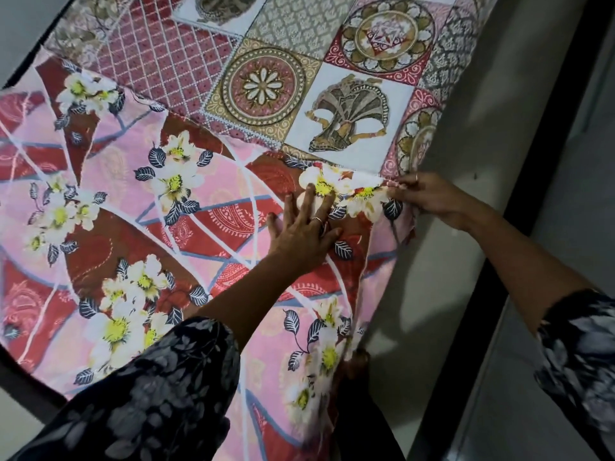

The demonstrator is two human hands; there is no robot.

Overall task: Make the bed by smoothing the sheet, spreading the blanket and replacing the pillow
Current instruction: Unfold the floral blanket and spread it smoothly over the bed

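Note:
A pink and red blanket (139, 207) printed with white flowers covers the near part of the bed. Beyond its upper edge lies the patchwork sheet (266, 61) with medallions and lattice squares. My left hand (304, 229) presses flat on the blanket near that edge, fingers spread and straight. My right hand (429, 197) pinches the blanket's corner at the bed's right side, where the cloth bunches and hangs over the edge. No pillow shows in this view.
A grey wall (466, 128) runs close along the bed's right side, with a dark vertical frame (545, 134) beyond it. Grey floor (23, 24) shows at the upper left past the bed's dark edge.

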